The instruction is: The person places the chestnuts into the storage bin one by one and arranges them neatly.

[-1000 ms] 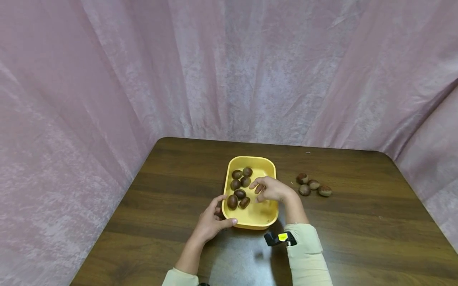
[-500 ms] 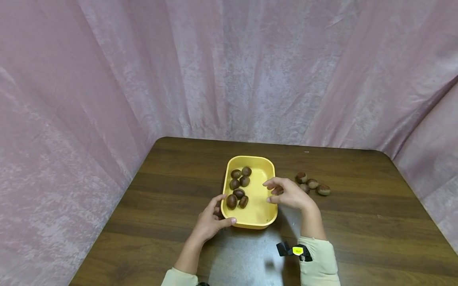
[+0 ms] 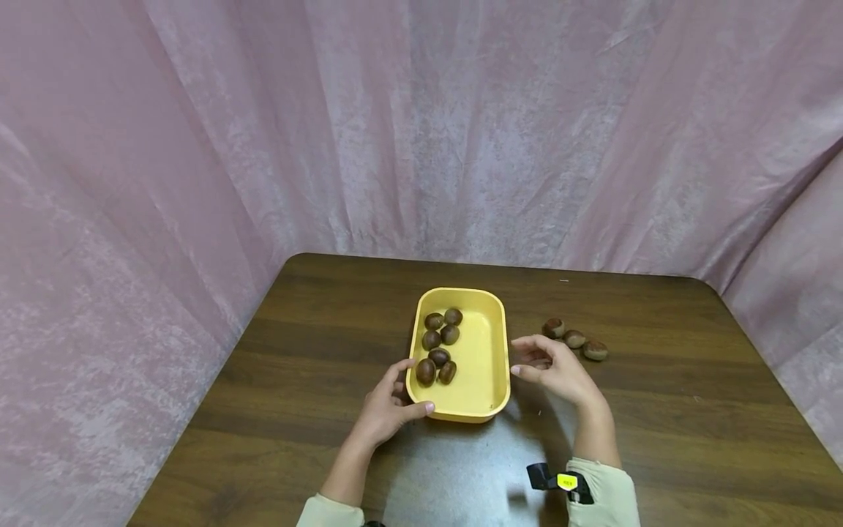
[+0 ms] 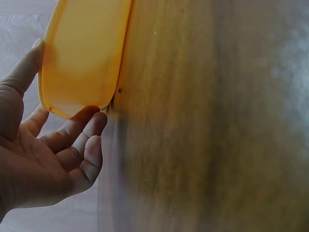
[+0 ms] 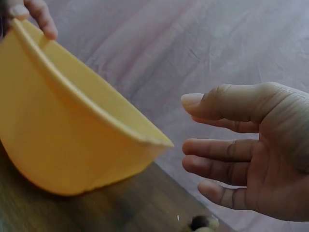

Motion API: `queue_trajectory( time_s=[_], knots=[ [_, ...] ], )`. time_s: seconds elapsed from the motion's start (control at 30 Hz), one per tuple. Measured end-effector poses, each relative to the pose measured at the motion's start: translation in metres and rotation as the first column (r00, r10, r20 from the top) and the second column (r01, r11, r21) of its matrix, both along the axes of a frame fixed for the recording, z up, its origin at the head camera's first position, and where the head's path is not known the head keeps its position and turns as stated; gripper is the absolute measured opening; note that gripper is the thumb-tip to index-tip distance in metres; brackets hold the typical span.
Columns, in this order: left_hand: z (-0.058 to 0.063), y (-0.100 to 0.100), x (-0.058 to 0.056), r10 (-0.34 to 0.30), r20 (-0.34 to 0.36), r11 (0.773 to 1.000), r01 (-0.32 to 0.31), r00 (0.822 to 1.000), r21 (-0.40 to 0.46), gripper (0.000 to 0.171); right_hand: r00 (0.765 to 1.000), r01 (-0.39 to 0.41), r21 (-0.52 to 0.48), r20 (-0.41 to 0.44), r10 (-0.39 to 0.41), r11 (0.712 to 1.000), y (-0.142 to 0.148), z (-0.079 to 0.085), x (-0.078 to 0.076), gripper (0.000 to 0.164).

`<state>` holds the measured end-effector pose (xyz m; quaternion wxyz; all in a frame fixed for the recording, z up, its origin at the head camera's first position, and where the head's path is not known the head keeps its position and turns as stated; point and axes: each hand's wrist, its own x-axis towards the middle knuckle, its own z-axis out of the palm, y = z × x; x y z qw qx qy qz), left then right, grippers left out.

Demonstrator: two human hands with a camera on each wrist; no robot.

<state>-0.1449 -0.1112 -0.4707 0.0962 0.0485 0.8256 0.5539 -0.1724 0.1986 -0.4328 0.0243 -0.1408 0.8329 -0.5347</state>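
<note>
A yellow plastic box (image 3: pixel 477 366) with rounded corners stands on the table, several brown chestnuts (image 3: pixel 450 334) lying along its left half. My left hand (image 3: pixel 387 408) holds the box at its near left corner, thumb on the front rim and fingers round the left side. The left wrist view shows that thumb and the curled fingertips (image 4: pixel 99 121) against the box wall. Just off the box's right side hovers my right hand (image 3: pixel 553 368), fingers loosely bent and nothing between them; a gap to the box shows in the right wrist view.
More chestnuts (image 3: pixel 574 339) lie in a small cluster on the dark wooden table (image 3: pixel 316 329), beyond my right hand, which partly covers one. A pink velvet curtain (image 3: pixel 421 132) hangs behind the table's far edge.
My right hand has moved right, out of the box and past its right rim. The left hand stays at its corner, and the chestnuts in the box lie as before.
</note>
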Motion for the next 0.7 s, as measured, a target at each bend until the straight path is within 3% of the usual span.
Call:
queue_trajectory(
  time_s=[0.4, 0.7],
  knots=[
    [0.001, 0.0, 0.0, -0.004, 0.005, 1.0, 0.004, 1.0, 0.017, 0.079, 0.995, 0.096, -0.061, -0.01, -0.097, 0.993, 0.022, -0.016, 0.01, 0.04],
    [-0.001, 0.001, -0.001, -0.006, 0.005, 1.0, 0.006, 1.0, 0.013, 0.078, 0.978, 0.205, -0.091, -0.027, -0.209, 0.974, 0.038, -0.028, 0.015, 0.039]
  ],
)
